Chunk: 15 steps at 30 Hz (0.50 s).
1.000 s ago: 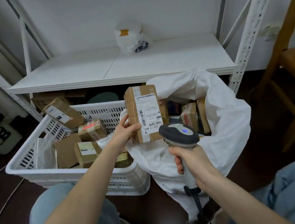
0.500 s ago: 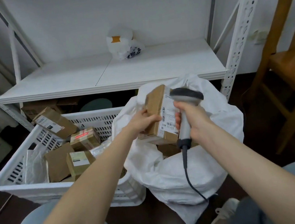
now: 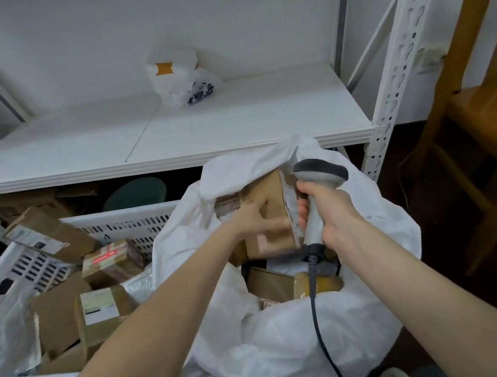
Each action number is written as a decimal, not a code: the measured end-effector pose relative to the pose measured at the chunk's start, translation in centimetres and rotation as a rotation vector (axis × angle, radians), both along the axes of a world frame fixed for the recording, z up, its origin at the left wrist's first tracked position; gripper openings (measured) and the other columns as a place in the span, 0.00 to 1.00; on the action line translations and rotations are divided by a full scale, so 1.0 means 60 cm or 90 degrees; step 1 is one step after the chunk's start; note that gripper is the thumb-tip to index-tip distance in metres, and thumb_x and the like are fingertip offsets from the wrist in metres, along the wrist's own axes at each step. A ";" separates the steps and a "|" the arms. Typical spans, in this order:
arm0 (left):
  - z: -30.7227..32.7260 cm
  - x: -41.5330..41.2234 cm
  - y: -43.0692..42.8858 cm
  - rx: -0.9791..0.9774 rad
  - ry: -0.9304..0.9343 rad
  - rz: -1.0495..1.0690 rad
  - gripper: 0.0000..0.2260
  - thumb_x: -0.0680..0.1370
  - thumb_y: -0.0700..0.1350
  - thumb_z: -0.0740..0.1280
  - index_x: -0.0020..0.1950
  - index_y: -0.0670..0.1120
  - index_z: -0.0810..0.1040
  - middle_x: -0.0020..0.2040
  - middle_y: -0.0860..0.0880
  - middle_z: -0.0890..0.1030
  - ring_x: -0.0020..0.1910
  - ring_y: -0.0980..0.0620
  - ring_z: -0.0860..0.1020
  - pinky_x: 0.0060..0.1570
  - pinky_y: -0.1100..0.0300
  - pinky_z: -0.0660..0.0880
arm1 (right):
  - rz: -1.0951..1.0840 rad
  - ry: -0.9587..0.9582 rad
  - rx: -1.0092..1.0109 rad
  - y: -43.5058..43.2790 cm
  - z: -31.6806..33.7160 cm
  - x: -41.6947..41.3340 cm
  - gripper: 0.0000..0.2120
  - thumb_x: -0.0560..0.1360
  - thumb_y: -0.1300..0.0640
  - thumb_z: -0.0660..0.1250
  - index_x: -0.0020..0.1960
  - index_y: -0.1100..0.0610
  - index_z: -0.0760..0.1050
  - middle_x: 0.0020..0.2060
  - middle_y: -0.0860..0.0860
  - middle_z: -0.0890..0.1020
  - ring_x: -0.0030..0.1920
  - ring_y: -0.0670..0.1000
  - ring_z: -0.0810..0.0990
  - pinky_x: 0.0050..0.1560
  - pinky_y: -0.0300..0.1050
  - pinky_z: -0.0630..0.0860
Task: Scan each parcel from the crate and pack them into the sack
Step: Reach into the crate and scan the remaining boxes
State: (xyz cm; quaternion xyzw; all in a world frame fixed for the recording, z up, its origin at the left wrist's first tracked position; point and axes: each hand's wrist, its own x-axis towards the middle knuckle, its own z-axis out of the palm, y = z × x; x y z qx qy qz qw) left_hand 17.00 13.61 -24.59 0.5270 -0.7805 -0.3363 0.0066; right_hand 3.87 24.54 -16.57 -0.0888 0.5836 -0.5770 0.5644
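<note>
Head view: the left hand (image 3: 257,222) grips a brown parcel (image 3: 272,195), fingers laid across its broad plain face. Motion blur hides exactly how the thumb sits. The parcel hangs over the open mouth of the white sack (image 3: 291,357), not yet resting on anything that can be made out. Its long axis runs roughly from 12 to 6 o'clock, and its labelled face is turned toward 3 o'clock.

At 3 o'clock of the parcel, just beside that label, the right hand (image 3: 335,214) is wrapped round the handle of the scanner (image 3: 321,171). The cable (image 3: 317,320) trails down toward 6 o'clock across the sack's opening. Whether the right fingers touch the parcel cannot be told.

Other parcels already lie in the sack at 6 o'clock of the held one, a plain box (image 3: 270,282) and a yellow-taped one (image 3: 323,285). The drop therefore looks to run straight down toward 6 o'clock, and the left hand, the only one on the parcel, is the one placed to make it. The scanner cable crossing that gap could get caught.

The crate (image 3: 120,216) sits at 9 o'clock of the sack, with more boxes (image 3: 106,260) waiting inside.
</note>
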 end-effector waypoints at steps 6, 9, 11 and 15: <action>-0.062 -0.005 0.016 -0.142 -0.197 -0.076 0.28 0.79 0.54 0.64 0.77 0.53 0.60 0.77 0.45 0.61 0.70 0.42 0.68 0.66 0.48 0.68 | 0.007 -0.012 0.016 -0.010 -0.022 0.001 0.08 0.75 0.60 0.70 0.39 0.59 0.75 0.24 0.51 0.73 0.21 0.47 0.71 0.26 0.40 0.70; -0.074 -0.009 0.021 -0.085 -0.224 -0.086 0.27 0.81 0.46 0.60 0.79 0.49 0.54 0.77 0.42 0.58 0.72 0.41 0.66 0.69 0.50 0.65 | 0.021 0.001 0.016 -0.001 -0.026 0.007 0.07 0.75 0.59 0.70 0.40 0.59 0.75 0.26 0.51 0.74 0.23 0.47 0.72 0.28 0.39 0.72; -0.067 0.004 0.027 -0.099 -0.182 -0.071 0.26 0.80 0.43 0.60 0.78 0.47 0.57 0.76 0.43 0.61 0.72 0.43 0.65 0.69 0.52 0.63 | 0.034 0.011 0.008 0.003 -0.023 0.011 0.06 0.75 0.59 0.70 0.41 0.58 0.75 0.27 0.51 0.75 0.25 0.46 0.73 0.29 0.40 0.73; -0.014 0.056 0.054 -0.194 -0.046 0.000 0.20 0.79 0.40 0.62 0.71 0.45 0.70 0.66 0.44 0.75 0.64 0.45 0.74 0.63 0.54 0.70 | 0.076 0.016 -0.003 0.011 -0.007 0.049 0.05 0.75 0.58 0.71 0.42 0.58 0.76 0.28 0.51 0.76 0.27 0.46 0.73 0.30 0.40 0.73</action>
